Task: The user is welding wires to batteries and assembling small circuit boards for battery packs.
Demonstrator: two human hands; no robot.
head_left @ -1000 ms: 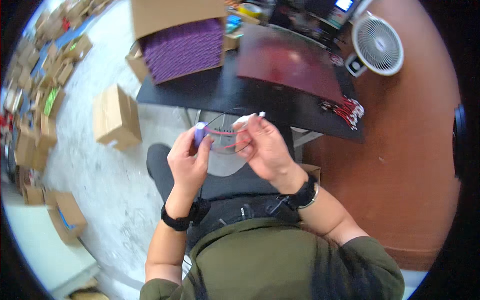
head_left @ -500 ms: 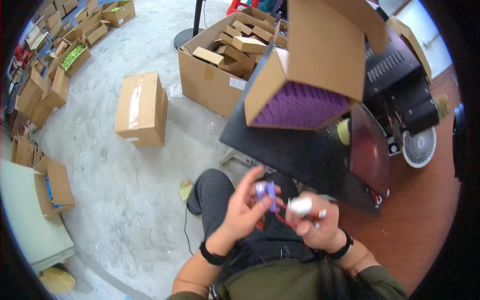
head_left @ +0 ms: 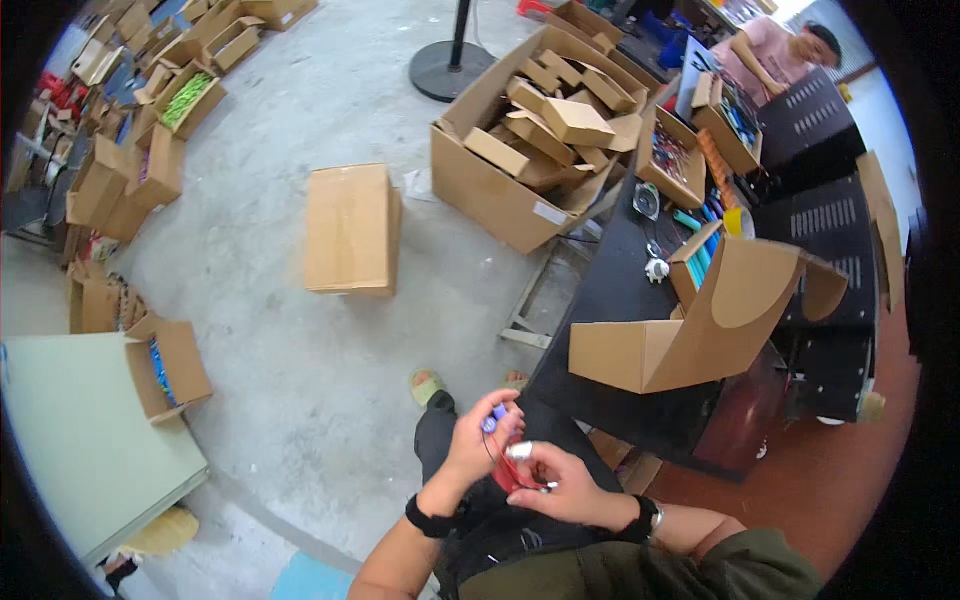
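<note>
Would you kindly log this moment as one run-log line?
left hand: holds small blue part | right hand: holds white piece, red wires | setting: seated beside black table, open cardboard box

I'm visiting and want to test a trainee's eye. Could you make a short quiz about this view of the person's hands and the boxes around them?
1. True or false: the left hand pinches a small blue part.
2. What hangs between the hands? A) red wire B) yellow tape C) green cloth
3. Fill in: the closed cardboard box lies on the ____.

Key: 1 true; 2 A; 3 floor. The right hand holds a small silvery piece.
</note>
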